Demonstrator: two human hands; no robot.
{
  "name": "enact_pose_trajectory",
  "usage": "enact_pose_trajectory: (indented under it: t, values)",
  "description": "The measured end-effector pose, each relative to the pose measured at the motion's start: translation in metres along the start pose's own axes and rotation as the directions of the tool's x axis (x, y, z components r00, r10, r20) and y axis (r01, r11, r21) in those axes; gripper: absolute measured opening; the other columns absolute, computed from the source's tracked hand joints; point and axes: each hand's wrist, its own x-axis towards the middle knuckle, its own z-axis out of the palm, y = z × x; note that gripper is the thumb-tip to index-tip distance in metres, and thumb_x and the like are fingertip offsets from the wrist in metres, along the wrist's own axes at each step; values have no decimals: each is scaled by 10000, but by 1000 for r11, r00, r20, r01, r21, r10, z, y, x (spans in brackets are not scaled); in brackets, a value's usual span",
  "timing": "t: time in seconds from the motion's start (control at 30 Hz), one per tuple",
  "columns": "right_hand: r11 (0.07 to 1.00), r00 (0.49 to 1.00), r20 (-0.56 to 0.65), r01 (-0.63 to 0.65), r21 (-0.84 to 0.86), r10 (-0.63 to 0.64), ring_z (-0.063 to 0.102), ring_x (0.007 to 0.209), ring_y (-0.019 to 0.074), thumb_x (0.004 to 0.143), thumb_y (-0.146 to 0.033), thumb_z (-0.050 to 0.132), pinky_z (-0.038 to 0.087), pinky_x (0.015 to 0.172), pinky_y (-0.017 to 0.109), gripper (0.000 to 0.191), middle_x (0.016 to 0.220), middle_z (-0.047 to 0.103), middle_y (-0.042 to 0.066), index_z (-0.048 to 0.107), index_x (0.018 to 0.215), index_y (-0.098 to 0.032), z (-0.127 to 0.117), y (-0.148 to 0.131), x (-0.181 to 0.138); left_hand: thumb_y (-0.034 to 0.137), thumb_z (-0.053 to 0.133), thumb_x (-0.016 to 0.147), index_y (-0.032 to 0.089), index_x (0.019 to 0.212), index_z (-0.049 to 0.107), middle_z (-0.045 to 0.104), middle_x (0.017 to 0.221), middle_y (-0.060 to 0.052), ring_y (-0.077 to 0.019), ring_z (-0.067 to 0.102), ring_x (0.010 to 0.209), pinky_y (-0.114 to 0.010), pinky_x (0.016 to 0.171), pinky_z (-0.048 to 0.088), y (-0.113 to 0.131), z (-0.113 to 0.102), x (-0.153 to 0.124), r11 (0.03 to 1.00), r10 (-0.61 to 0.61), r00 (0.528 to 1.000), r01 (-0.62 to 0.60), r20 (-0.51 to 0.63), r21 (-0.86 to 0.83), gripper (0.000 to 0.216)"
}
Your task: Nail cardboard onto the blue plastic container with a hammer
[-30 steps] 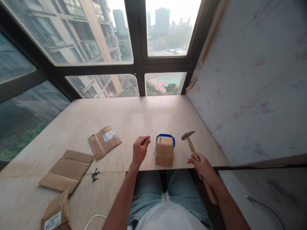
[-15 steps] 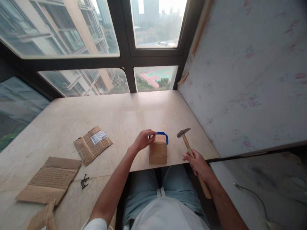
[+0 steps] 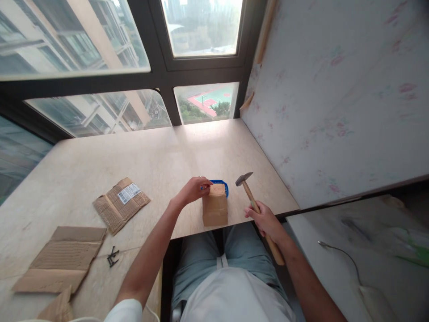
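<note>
A small cardboard box (image 3: 215, 208) stands on a blue item (image 3: 222, 184) near the front edge of the wooden table (image 3: 161, 156). My left hand (image 3: 193, 189) pinches a small nail at the box's top left corner. In my right hand (image 3: 263, 220) I grip a wooden-handled hammer (image 3: 248, 193), its head raised to the right of the box and above the table.
Flattened cardboard pieces lie at the left: one with a label (image 3: 119, 204), a larger one (image 3: 63, 257), and a scrap (image 3: 58, 306). Several dark nails (image 3: 112, 256) lie between them. A papered wall (image 3: 335, 98) closes the right side; windows (image 3: 201, 27) stand behind. A cable (image 3: 338, 252) lies at the lower right.
My left hand moved right from open air beside the box onto its top edge. The hammer stays raised in my right hand. The view shifted, so everything slid left and up.
</note>
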Motion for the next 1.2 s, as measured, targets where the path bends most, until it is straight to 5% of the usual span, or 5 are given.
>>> enact_pose_trajectory:
  t: [0.4, 0.57, 0.87, 1.2]
  values:
    - [1000, 1000, 4, 12, -21, -12, 356, 276, 29, 821, -452, 574, 269, 217, 161, 267, 771, 684, -6, 489, 862, -202, 4, -10, -4, 140, 551, 805, 191, 913, 750, 708, 807, -49, -145, 621, 699, -259, 689, 493, 3, 1, 0, 998, 19, 1000, -21, 25, 59, 233]
    - [1000, 1000, 18, 10, -29, -10, 359, 270, 25, 832, -435, 568, 271, 219, 158, 251, 782, 691, -4, 489, 872, -200, 6, -7, -4, 150, 548, 822, 192, 958, 735, 724, 839, -55, -157, 640, 726, -285, 740, 518, 2, 11, -6, 995, -25, 998, 31, -62, 99, 234]
    - [999, 1000, 23, 2, -45, -1, 356, 264, 23, 840, -394, 563, 269, 217, 162, 210, 785, 685, 0, 485, 865, -200, 11, -10, -4, 230, 598, 841, 187, 1097, 668, 746, 909, -36, -150, 689, 808, -288, 806, 551, -18, 34, -21, 996, -60, 955, 39, -289, -77, 268]
    - [999, 999, 26, 23, -40, -22, 339, 259, 33, 849, -451, 582, 261, 221, 167, 263, 662, 636, -30, 497, 866, -202, 18, -17, -6, 182, 622, 831, 199, 1073, 679, 734, 877, -32, -136, 659, 726, -288, 752, 547, -25, 39, -18, 998, 39, 952, -54, -304, -42, 249]
